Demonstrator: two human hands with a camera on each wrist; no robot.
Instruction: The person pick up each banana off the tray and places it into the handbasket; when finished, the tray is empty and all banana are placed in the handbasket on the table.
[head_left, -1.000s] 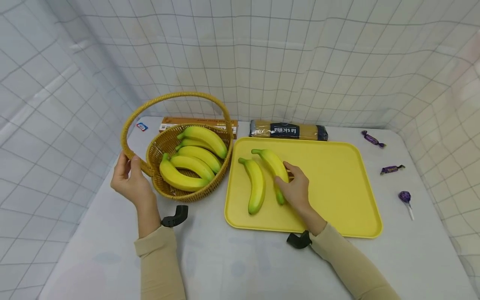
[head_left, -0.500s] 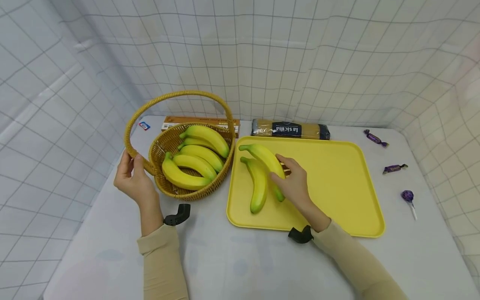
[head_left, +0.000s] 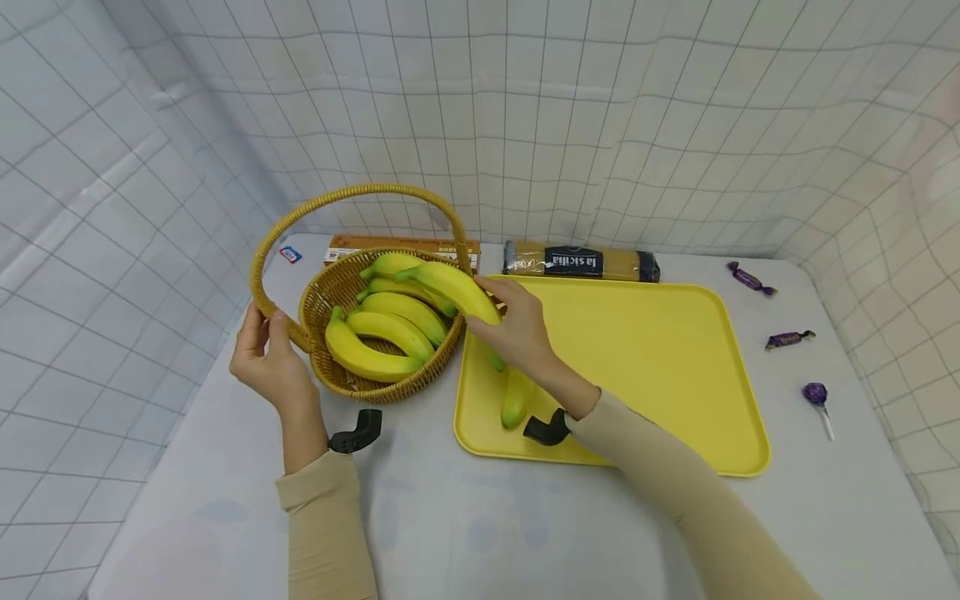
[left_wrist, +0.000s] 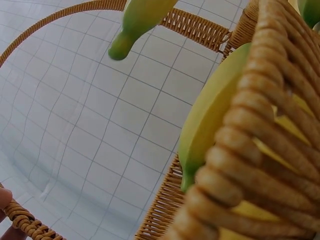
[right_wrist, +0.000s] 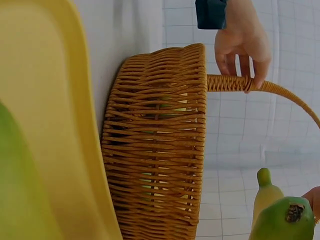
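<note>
The right hand (head_left: 517, 329) grips a banana (head_left: 450, 287) over the basket (head_left: 337, 287) rim; the left hand (head_left: 266, 362) curls round the basket's handle (head_left: 258, 275) beside it.

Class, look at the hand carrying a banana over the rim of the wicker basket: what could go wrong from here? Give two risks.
1. The basket already holds four bananas, so the carried banana in the right hand may roll off the pile.
2. The left hand grips only the handle; a bump on the rim could tip the basket.
</note>
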